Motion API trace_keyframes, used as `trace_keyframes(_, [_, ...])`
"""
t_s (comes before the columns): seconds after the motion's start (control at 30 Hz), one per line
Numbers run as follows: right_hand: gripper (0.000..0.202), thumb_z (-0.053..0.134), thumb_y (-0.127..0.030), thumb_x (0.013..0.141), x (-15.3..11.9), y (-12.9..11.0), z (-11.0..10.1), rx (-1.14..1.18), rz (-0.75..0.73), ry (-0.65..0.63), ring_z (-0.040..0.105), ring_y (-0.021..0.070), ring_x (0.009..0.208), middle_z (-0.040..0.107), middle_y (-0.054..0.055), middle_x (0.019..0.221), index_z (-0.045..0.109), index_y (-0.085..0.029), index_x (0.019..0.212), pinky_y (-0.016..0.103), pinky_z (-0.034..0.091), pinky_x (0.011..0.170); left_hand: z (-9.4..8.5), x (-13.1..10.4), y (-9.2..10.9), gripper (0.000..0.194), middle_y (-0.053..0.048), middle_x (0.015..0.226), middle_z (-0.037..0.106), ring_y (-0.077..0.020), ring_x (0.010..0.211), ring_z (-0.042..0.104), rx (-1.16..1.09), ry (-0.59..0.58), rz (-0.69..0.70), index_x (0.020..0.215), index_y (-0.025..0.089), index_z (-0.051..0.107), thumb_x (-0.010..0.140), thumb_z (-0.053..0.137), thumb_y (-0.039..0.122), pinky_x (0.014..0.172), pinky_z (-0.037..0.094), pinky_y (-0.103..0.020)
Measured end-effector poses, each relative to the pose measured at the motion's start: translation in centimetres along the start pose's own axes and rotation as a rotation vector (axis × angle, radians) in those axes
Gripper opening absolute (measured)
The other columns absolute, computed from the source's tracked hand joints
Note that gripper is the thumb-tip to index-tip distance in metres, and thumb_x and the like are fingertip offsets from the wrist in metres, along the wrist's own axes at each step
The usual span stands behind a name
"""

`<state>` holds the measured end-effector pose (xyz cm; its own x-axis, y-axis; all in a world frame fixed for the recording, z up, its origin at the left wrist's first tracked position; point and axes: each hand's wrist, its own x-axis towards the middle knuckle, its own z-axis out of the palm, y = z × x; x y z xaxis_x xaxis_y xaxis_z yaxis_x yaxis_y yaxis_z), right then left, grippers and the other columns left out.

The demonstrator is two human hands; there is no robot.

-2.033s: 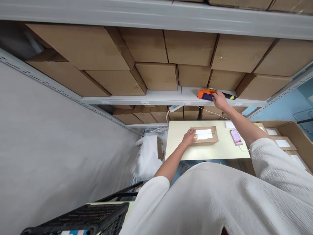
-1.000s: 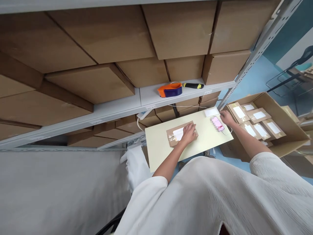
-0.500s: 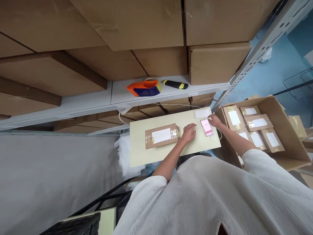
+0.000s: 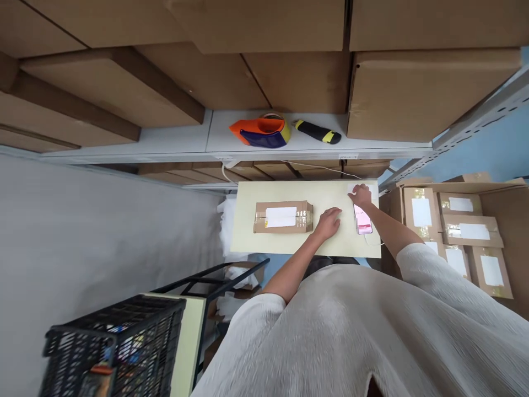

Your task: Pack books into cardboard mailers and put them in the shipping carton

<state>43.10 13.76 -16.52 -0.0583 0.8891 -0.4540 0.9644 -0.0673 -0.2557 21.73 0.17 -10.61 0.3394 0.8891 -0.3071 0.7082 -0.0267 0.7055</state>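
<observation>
My left hand point(image 4: 329, 222) rests on the cream tabletop point(image 4: 248, 242), fingers stretched out and holding nothing. Left of it lies a taped cardboard parcel point(image 4: 283, 216) with a white label on top. My right hand point(image 4: 361, 195) is at the upper end of a phone point(image 4: 363, 220) with a lit pink screen. Its fingers are bent downward over a white flat rectangle point(image 4: 374, 191), which it partly covers. What those fingers grip, if anything, is hidden. A white cable point(image 4: 374, 243) runs by the phone's lower end.
A tape dispenser point(image 4: 262, 131) and a utility knife point(image 4: 317, 132) lie on the shelf point(image 4: 223, 129), among large cartons point(image 4: 430, 94). At right stands an open carton point(image 4: 512, 220) of labelled parcels point(image 4: 473, 229). A black crate point(image 4: 152, 342) is at lower left.
My right hand has moved from beside the phone's top right corner to above its upper end, over the white rectangle. My left hand stays on the table. The camera view has shifted.
</observation>
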Motion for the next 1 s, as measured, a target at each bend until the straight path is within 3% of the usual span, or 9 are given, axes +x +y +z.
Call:
trace_keyframes(0.1, [0.029, 0.07, -0.049, 0.099, 1.2, 0.7, 0.8, 0.064, 0.044, 0.029, 0.057, 0.0384, 0.12, 0.062, 0.017, 0.128, 0.067, -0.023, 0.11, 0.048, 0.052, 0.099, 0.3, -0.3, -0.9, 0.055, -0.009, 0.162, 0.063, -0.0299, 0.153, 0.055, -0.028, 0.028, -0.014, 0.154, 0.026, 0.064, 0.1, 0.057, 0.016, 0.131, 0.045, -0.054])
trace_keyframes(0.23, [0.018, 0.073, -0.039, 0.096, 2.0, 1.6, 1.2, 0.16, 0.025, 0.055, 0.059, 0.0349, 0.114, 0.065, 0.015, 0.123, 0.066, -0.023, 0.099, 0.045, 0.052, 0.096, 0.5, -0.4, -1.7, 0.052, -0.01, 0.159, 0.065, -0.0308, 0.15, 0.059, -0.056, 0.052, -0.037, 0.148, 0.025, 0.069, 0.098, 0.06, 0.015, 0.13, 0.047, -0.054])
trace_keyframes(0.4, [0.005, 0.067, -0.026, 0.096, 1.9, 1.5, 0.4, 0.213, 0.016, 0.054, 0.063, 0.0309, 0.106, 0.069, 0.016, 0.116, 0.067, -0.022, 0.093, 0.04, 0.052, 0.09, 0.7, 0.6, -1.2, 0.042, -0.011, 0.152, 0.069, -0.0294, 0.143, 0.064, -0.173, 0.084, -0.079, 0.139, 0.024, 0.074, 0.099, 0.063, 0.017, 0.125, 0.05, -0.049])
trace_keyframes(0.6, [0.006, 0.067, -0.026, 0.092, -1.0, 1.8, -2.4, 0.37, -0.094, 0.154, 0.065, 0.0251, 0.091, 0.072, 0.011, 0.104, 0.069, -0.021, 0.089, 0.036, 0.053, 0.086, 0.6, 5.2, 1.0, 0.018, -0.008, 0.114, 0.082, -0.0224, 0.106, 0.077, -0.459, 0.233, -0.234, 0.117, 0.022, 0.077, 0.101, 0.068, 0.023, 0.101, 0.06, -0.036])
trace_keyframes(0.8, [0.007, 0.068, -0.029, 0.092, -4.5, 3.1, -5.6, 0.458, -0.23, 0.263, 0.064, 0.0241, 0.088, 0.072, 0.008, 0.097, 0.069, -0.023, 0.088, 0.037, 0.054, 0.087, 0.1, 11.1, 4.3, 0.008, -0.005, 0.099, 0.079, -0.0231, 0.096, 0.072, -0.348, 0.233, -0.246, 0.1, 0.023, 0.075, 0.099, 0.075, 0.031, 0.089, 0.054, -0.033])
trace_keyframes(1.0, [0.008, 0.068, -0.029, 0.094, -5.6, 4.8, -5.9, 0.431, -0.204, 0.283, 0.064, 0.025, 0.088, 0.074, 0.008, 0.097, 0.071, -0.023, 0.09, 0.037, 0.053, 0.086, -0.1, 12.1, 5.8, 0.017, -0.003, 0.089, 0.074, -0.021, 0.087, 0.066, -0.246, 0.146, -0.141, 0.083, 0.023, 0.071, 0.099, 0.068, 0.024, 0.081, 0.047, -0.031])
